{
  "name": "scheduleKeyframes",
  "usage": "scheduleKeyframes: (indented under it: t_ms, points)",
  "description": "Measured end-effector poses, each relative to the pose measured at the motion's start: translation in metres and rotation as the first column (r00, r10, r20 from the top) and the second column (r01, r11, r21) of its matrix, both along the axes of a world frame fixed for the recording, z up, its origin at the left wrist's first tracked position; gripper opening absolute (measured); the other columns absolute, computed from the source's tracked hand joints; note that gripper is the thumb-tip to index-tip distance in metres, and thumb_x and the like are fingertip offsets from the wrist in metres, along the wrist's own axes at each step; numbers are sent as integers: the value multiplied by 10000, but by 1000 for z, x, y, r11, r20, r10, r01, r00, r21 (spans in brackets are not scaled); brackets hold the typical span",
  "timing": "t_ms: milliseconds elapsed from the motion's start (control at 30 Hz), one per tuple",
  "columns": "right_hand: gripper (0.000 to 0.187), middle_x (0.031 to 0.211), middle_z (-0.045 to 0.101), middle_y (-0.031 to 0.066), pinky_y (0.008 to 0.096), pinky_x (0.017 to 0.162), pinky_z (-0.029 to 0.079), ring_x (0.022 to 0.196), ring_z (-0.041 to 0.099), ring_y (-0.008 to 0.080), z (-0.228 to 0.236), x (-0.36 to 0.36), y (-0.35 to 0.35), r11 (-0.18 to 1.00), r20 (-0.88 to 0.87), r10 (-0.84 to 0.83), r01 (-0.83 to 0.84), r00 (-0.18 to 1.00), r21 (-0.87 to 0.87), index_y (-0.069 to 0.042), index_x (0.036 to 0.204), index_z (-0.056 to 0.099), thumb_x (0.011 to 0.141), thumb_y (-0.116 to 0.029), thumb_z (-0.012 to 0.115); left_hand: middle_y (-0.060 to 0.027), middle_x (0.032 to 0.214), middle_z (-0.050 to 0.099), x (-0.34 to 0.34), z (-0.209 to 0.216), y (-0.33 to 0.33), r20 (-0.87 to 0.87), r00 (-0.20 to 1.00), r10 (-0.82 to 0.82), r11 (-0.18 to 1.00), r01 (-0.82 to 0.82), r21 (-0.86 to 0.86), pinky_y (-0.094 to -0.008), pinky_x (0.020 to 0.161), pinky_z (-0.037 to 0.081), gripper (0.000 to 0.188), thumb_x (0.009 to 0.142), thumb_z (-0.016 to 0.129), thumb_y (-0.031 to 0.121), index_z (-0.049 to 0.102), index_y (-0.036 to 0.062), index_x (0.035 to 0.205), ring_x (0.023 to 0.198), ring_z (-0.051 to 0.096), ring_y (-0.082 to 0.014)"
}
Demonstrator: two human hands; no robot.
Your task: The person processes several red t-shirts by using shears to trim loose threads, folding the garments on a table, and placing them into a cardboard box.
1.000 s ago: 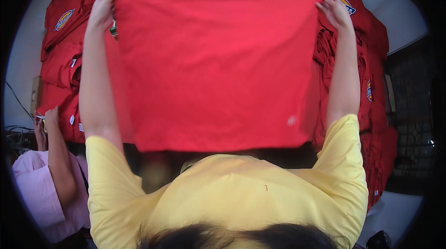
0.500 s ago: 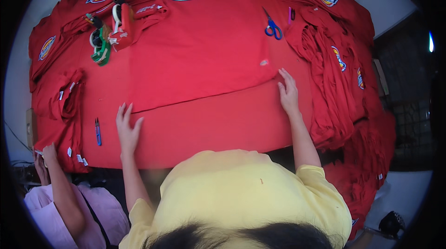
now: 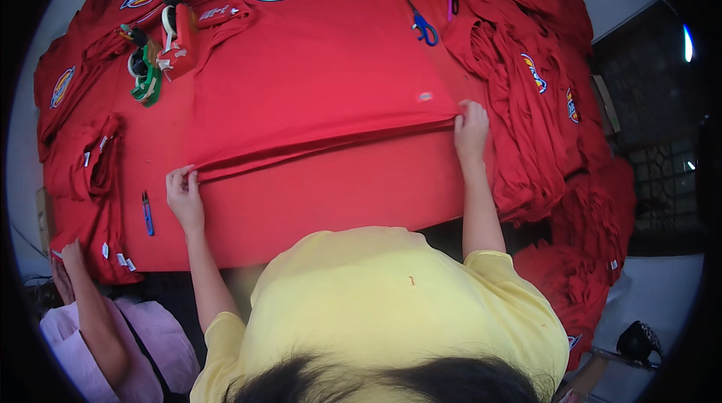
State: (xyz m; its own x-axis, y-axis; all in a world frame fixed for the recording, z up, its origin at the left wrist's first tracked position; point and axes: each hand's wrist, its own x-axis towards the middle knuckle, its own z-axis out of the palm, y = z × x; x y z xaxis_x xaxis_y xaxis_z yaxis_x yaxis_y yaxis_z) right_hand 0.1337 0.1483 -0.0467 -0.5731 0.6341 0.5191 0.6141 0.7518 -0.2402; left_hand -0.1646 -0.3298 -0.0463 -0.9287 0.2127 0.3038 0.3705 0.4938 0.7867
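Note:
A red T-shirt point(image 3: 316, 64) lies spread before me, its hem toward my body and a printed logo at its far end. My left hand point(image 3: 184, 191) pinches the hem's left corner. At the right corner, my right hand point(image 3: 471, 130) grips the hem between thumb and fingers. Between both hands the hem is drawn straight and slightly lifted, with a dark gap showing under its upper layer. A small logo patch point(image 3: 425, 97) sits near the right corner. Blue-handled thread snips point(image 3: 147, 213) lie left of my left hand.
Blue scissors point(image 3: 423, 25) lie beyond my right hand. Green point(image 3: 145, 79) and red point(image 3: 177, 45) tape dispensers stand at the far left. Piled red shirts point(image 3: 519, 132) line the right side. A co-worker's hand point(image 3: 73, 254) touches red garments point(image 3: 94, 170) at the left.
Both hands have closed from spread fingers onto the hem's corners. The near edge has risen a little and opened between its layers. The whole view has shifted slightly.

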Motion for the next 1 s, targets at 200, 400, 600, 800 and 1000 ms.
scheduleKeyframes:
  t_ms: [200, 400, 600, 800, 1000]
  points:
    - [224, 949, 561, 75, 398, 820, 363, 948, 541, 267, -13, 1, -21, 949, -146, 198, -227, 969, -219, -106, 1012, 567, 798, -40, 577, -53, 1042, 508, 6, -10, 1, -40, 994, -100, 990, 103, 91, -250, 756, 428, 261, 769, 502, -123, 624, 16, 954, 927, 539, -147]
    - [200, 961, 573, 58, 379, 821, 366, 945, 541, 245, -9, 30, -15, 926, 13, 318, -307, 948, -217, -123, 909, 644, 788, 3, 545, -69, 1118, 495, -9, -20, -42, 149, 977, -151, 986, 160, -51, -238, 837, 396, 289, 775, 472, -126, 635, 25, 961, 1004, 508, -150]
    - [292, 1020, 609, 98, 387, 888, 422, 1002, 552, 278, -7, 36, -15, 915, -251, 273, -331, 929, -230, -86, 891, 681, 715, 78, 514, -102, 1138, 559, 13, 29, -6, -222, 969, -109, 852, -24, -523, -368, 952, 400, 292, 748, 537, -34, 638, 41, 1012, 1086, 521, -292]
    - [355, 1128, 604, 121, 410, 967, 425, 1094, 542, 310, 10, -18, -58, 914, -105, 386, -395, 917, -92, -43, 1071, 626, 747, 60, 523, -128, 1138, 587, 77, 36, 160, -273, 672, -688, 712, 552, -434, -420, 928, 435, 304, 779, 587, 7, 641, 49, 1076, 1084, 538, -323]
    - [428, 1417, 403, 140, 539, 1113, 187, 1358, 309, 330, -5, -20, -88, 927, 208, 370, -345, 905, -146, -95, 1309, 514, 904, -235, 536, -122, 1241, 548, 119, 7, 294, -249, 454, -856, 516, 789, -334, -402, 998, 401, 509, 801, 546, 36, 468, 59, 1304, 1171, 508, -274]
